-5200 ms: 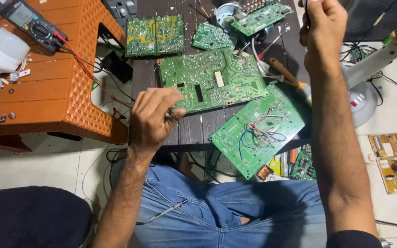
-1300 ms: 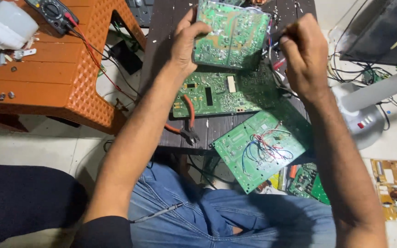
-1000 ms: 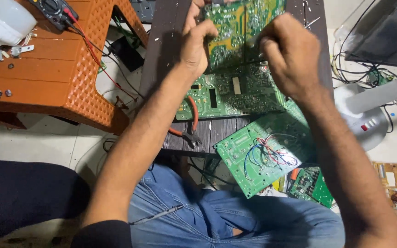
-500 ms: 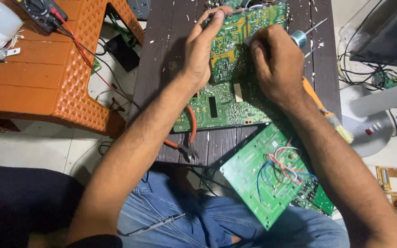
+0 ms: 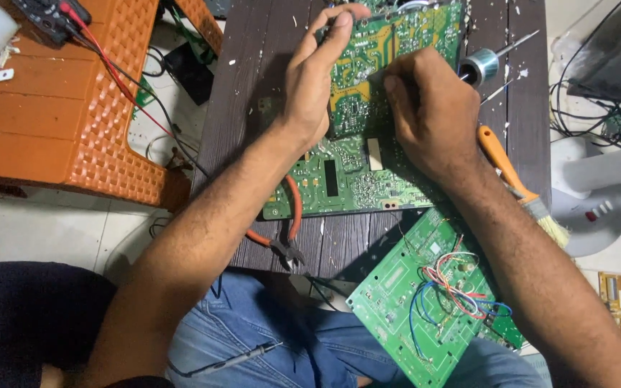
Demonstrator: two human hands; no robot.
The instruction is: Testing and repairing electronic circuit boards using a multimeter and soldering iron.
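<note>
My left hand (image 5: pixel 316 82) grips the left edge of a green circuit board (image 5: pixel 397 39), holding it tilted up over the dark wooden table (image 5: pixel 253 65). My right hand (image 5: pixel 429 108) rests against the face of that board. Its fingers are pinched on a thin dark tool whose tip (image 5: pixel 377 74) touches the board. A second, larger green board (image 5: pixel 350 179) lies flat on the table under both hands.
A third board with coloured wires (image 5: pixel 433 302) overhangs the near table edge. Orange-handled pliers (image 5: pixel 290 228), an orange-handled brush (image 5: pixel 519 183) and a metal-tipped tool (image 5: pixel 484 63) lie on the table. An orange stool (image 5: pixel 59 115) stands left, a white fan base (image 5: pixel 594 208) right.
My left hand left the flat board and picked up the smaller board. My right hand came down from the air onto that board's face, and both hands moved together.
</note>
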